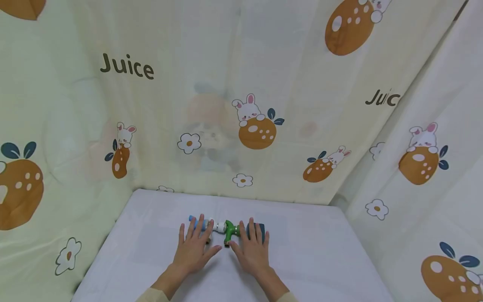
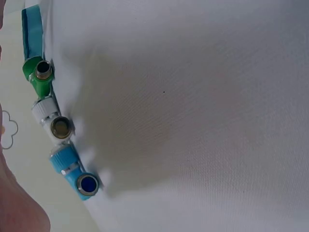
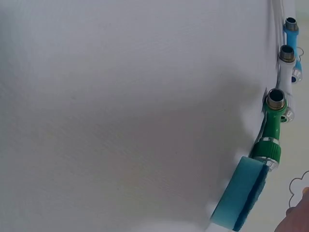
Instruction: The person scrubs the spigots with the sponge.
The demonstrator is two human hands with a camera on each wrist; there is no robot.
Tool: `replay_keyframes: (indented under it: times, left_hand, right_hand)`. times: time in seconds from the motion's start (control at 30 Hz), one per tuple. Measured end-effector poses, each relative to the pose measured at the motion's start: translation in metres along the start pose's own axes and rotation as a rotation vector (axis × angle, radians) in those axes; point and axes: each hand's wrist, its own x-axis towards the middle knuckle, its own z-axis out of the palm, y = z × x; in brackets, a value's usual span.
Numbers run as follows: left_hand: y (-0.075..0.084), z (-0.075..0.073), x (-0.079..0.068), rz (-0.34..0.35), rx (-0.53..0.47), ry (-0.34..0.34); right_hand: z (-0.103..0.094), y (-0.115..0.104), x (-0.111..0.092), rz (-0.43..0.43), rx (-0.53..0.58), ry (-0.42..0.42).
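Observation:
A row of three plastic tap-like fittings with metal threaded ends lies on the white table: a blue one (image 2: 65, 157) at the left, a white one (image 1: 219, 227) in the middle and a green one (image 1: 229, 228) on the right. Beside the green fitting is a blue sponge (image 3: 236, 193) with a darker face. My left hand (image 1: 191, 250) spreads its fingers over the blue and white fittings, partly hiding them. Fingers spread too, my right hand (image 1: 253, 252) covers part of the sponge and the green fitting's end. Neither hand grips anything; whether they touch the things I cannot tell.
The white table (image 1: 317, 251) has its far edge against a cream curtain (image 1: 166, 126) printed with oranges, rabbits and flowers. More curtain (image 1: 400, 218) hangs along the right side, and also on the left.

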Motion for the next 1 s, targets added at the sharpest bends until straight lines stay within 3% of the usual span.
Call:
replay_keyframes:
  times: [0.53,0.67,0.8,1.0]
  left_hand:
    - [0.004,0.017,0.005,0.026,0.015,-0.057]
    - [0.005,0.018,0.007,0.025,0.028,-0.073]
    - [0.009,0.018,0.011,0.035,0.032,-0.079]
    - [0.017,0.031,0.018,0.058,0.040,-0.103]
  right_hand:
    - [0.029,0.025,0.014,0.114,0.043,0.016]
    - [0.031,0.026,0.015,0.125,0.068,0.012]
    - [0.032,0.026,0.016,0.114,0.070,0.062]
    - [0.033,0.024,0.016,0.113,0.055,0.077]
